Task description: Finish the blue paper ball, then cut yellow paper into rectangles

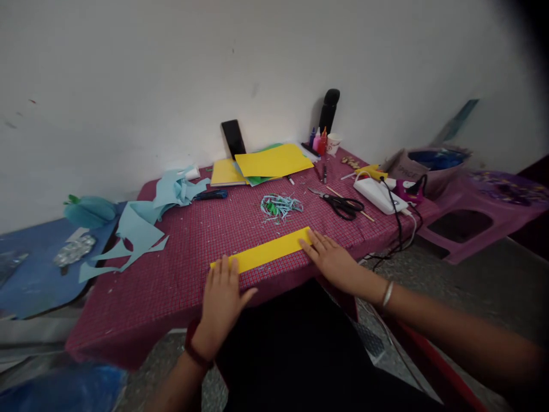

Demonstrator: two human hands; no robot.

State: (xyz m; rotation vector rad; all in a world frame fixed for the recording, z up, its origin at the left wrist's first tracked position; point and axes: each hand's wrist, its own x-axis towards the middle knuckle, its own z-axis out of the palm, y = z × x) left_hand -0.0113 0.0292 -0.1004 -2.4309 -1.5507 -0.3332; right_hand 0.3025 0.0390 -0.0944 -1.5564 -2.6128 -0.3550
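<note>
A long yellow paper strip (266, 252) lies flat near the front edge of the table, slanting up to the right. Over its left end rest the fingertips of my left hand (221, 297), fingers stretched and thumb apart. My right hand (331, 257) lies on the strip's right end, its fingers extended and flat. Just beyond the strip sits a tangle of thin blue and green paper shreds (279, 207). Black-handled scissors (338, 203) lie beyond my right hand, beside a thin wooden stick (364, 214).
Yellow sheets (274, 162) and a leaning phone (233, 139) stand at the back. Glue bottles (319, 141), a paper cup (333, 143) and a black flask (329, 111) are behind right. A white power strip (380, 195) trails cables. Light-blue scraps (139, 223) spread along the left.
</note>
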